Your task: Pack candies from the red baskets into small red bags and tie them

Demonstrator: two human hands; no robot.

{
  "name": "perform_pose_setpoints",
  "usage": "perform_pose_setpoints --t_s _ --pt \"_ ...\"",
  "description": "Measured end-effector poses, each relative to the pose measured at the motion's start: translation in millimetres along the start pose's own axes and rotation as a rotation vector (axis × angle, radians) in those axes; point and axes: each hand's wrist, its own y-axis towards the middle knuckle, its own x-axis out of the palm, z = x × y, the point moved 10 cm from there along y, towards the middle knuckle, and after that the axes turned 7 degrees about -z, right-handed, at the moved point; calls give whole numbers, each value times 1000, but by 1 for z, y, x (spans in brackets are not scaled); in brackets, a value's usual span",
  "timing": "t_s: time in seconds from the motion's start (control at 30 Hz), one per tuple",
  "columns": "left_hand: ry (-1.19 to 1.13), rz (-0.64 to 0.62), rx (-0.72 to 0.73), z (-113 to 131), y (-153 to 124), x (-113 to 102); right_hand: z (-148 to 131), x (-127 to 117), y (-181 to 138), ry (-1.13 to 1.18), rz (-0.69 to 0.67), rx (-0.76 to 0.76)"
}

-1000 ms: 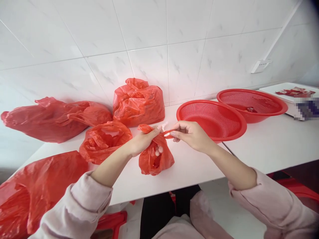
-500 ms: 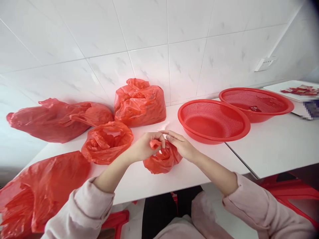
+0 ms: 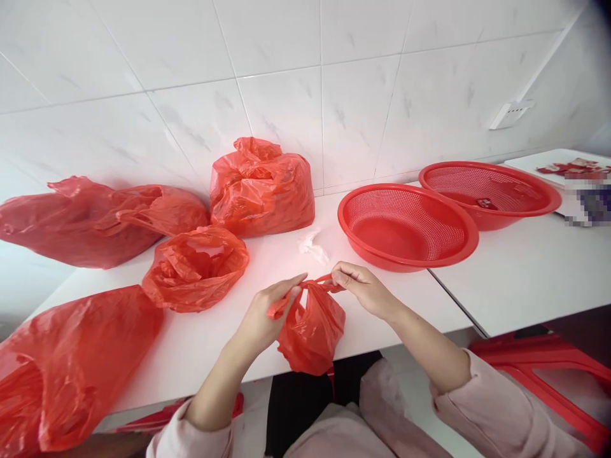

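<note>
Bag (image 3: 310, 327): small, red, thin plastic, held at the near edge of the bench (image 3: 525, 280), with its lower part hanging just past that edge. Left hand (image 3: 265, 315) pinches one side of the bag mouth between thumb and fingers (image 3: 293, 286); right hand (image 3: 360, 289) pinches a twisted handle strip (image 3: 322, 282) that runs level between the two hands. Both hands are closed on plastic. The strip is stretched level, so the pull appears to be sideways, and the body of the bag sags below the grip points under its own weight.

Four larger red bags lie to the left and behind: one crumpled and open-topped (image 3: 195, 267) just left of the left hand, one bulging against the wall tiles (image 3: 262, 187), one long and flat (image 3: 95, 219) further left, one at the near left corner (image 3: 71, 362). They sit well apart from the held bag, leaving bare bench around the hands. Two red colanders (image 3: 408, 226) (image 3: 489, 191) stand to the right, rims touching or overlapping; which cannot be told.

Hard to read:
- contents of every bag, as the plastic is opaque;
- whether the strip is knotted or only twisted;
- a small white scrap (image 3: 312, 245) behind the hands, unidentified;
- a small item inside the far colander;
- a blurred patch at the right edge, over a white board carrying red pieces.
</note>
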Motion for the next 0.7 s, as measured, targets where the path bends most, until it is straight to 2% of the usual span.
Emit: perform_pose_setpoints --t_s 0.07,0.13,0.2,0.3,0.37,0.47,0.57,0.7 --pt "10 57 -139 -31 -24 -4 32 -24 -11 90 135 112" --pt "41 94 -219 -52 -47 -8 67 -48 -21 189 258 220" --pt "36 92 -236 -59 -63 -11 89 -67 -27 237 331 269" --pt "-21 57 -209 -49 -69 -14 91 -82 -29 252 385 259" --pt "-66 23 -192 -37 -61 -13 77 -75 -26 205 345 236" --pt "-216 -61 -170 -24 -43 2 64 -47 -19 63 220 259" --pt "-387 -29 -170 -23 -31 15 81 -29 -12 71 261 344" --pt "-462 26 -156 -26 -30 25 107 -8 10 219 287 378"
